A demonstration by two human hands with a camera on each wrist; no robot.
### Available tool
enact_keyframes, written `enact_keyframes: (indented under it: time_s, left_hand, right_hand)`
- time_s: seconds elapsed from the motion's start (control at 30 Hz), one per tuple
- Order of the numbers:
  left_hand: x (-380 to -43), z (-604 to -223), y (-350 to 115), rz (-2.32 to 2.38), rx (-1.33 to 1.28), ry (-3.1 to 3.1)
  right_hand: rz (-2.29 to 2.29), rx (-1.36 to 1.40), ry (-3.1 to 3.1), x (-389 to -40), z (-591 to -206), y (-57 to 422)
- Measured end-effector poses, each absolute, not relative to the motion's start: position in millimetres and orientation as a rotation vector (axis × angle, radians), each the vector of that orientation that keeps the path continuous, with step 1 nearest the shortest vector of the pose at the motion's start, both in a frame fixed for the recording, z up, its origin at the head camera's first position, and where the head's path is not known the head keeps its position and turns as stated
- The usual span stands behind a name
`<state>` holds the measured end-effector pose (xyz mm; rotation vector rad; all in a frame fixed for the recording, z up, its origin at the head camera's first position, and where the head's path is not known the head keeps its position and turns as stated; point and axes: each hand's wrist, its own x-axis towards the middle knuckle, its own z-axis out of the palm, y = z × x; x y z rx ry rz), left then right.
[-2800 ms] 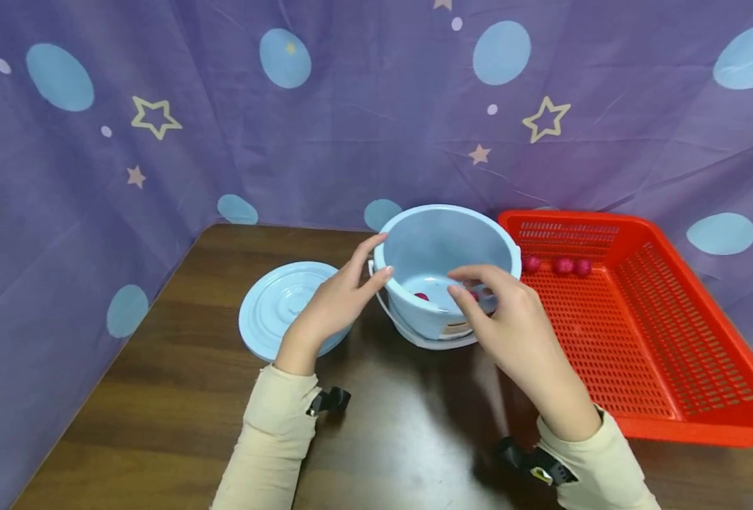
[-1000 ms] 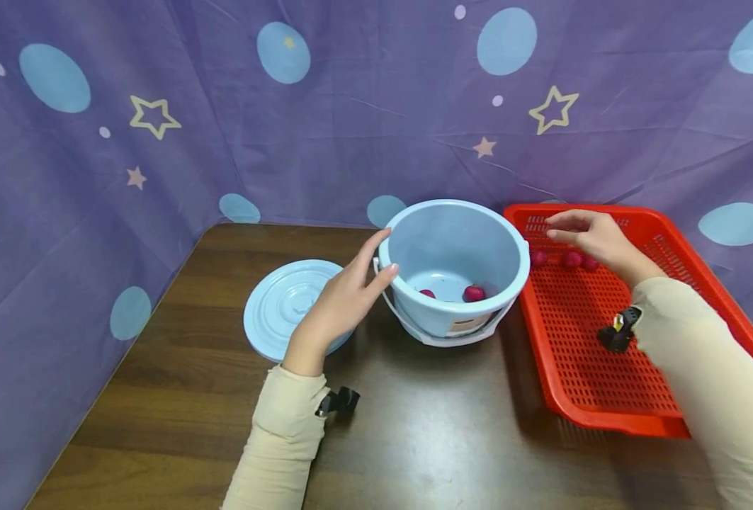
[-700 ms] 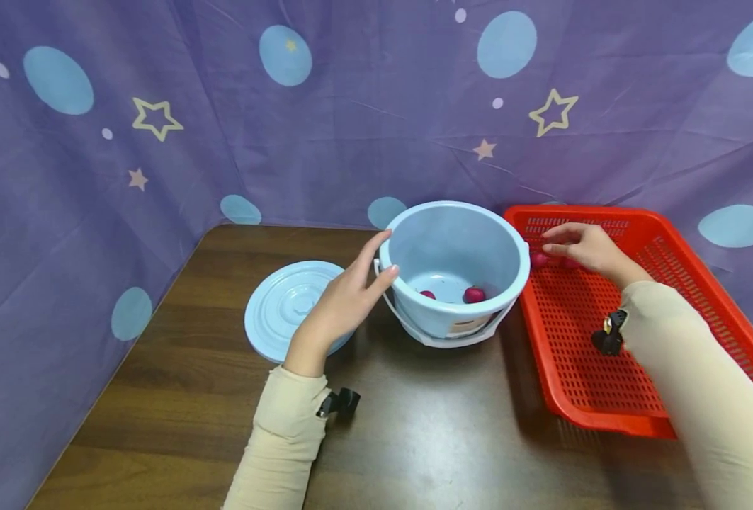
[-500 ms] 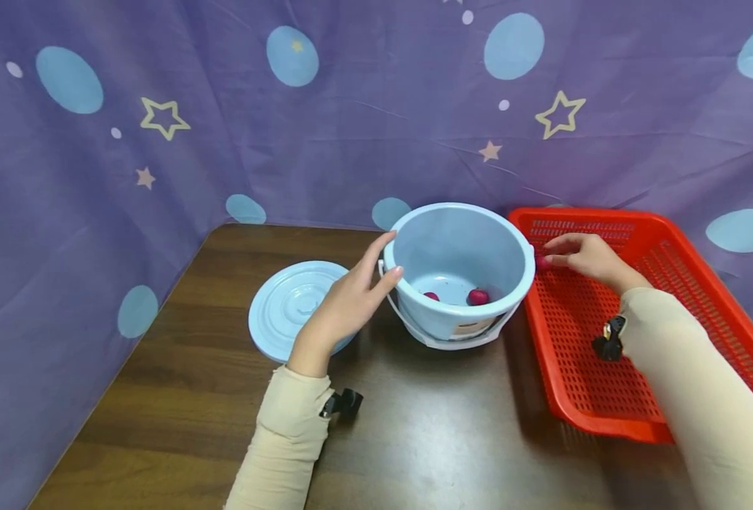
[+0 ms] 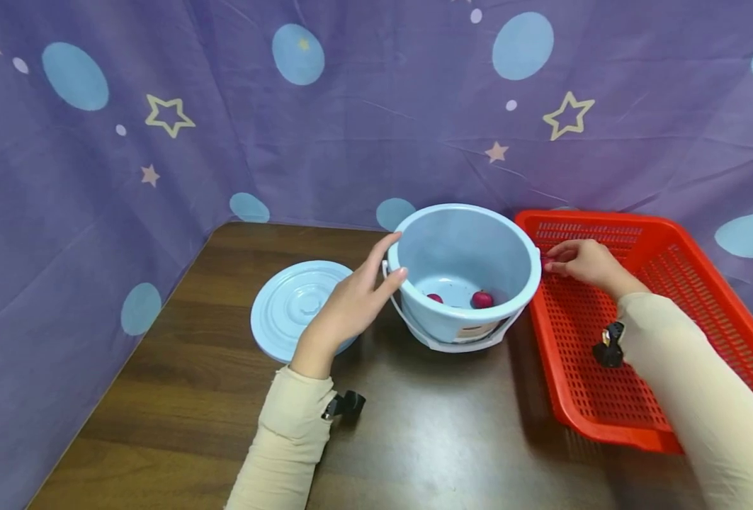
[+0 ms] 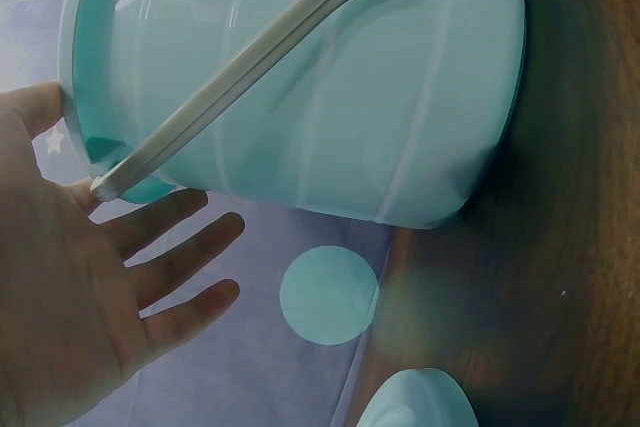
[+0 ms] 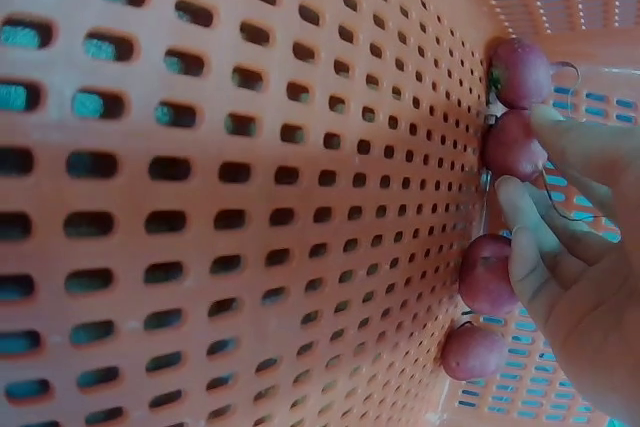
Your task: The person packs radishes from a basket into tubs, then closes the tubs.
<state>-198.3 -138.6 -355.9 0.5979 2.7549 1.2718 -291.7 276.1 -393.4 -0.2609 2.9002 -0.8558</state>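
Observation:
My left hand (image 5: 353, 301) rests at the left rim of a light blue bucket (image 5: 436, 320). In the left wrist view, the thumb and index finger touch the rim by the handle (image 6: 250, 77), and the other fingers stick out straight. Two red radishes, one of them a whole radish (image 5: 482, 299), lie on the bucket's floor. Over in the red basket (image 5: 551, 382), my right hand (image 5: 588, 263) pinches a radish (image 7: 514, 147) between thumb and fingertips. Beside it are another radish (image 7: 520, 73), a dark radish (image 7: 488, 275) and a paler radish (image 7: 474, 351).
Left of the bucket, a round blue lid (image 5: 287, 312) lies on the brown wooden table (image 5: 178, 368), partly behind my left hand. The basket stands close to the bucket's right side. A purple patterned cloth (image 5: 350, 127) hangs behind the table.
My right hand has gone from above the bucket to the basket's far left corner, then down onto a radish. The left hand has stayed at the bucket's rim.

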Motion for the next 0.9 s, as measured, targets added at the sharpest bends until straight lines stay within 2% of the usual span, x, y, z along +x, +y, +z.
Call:
enact_keyframes:
  time_s: [0.43, 0.9]
  left_hand:
    - [-197.7, -352.9, -137.6, 1.26, 0.597, 2.757]
    - [-198.4, -357.4, -136.0, 1.269, 0.578, 2.753]
  right_hand:
    - [-0.776, -0.289, 2.956, -291.0, -394.3, 270.2]
    - [-0.885, -0.237, 2.664, -279.8, -362.3, 283.7]
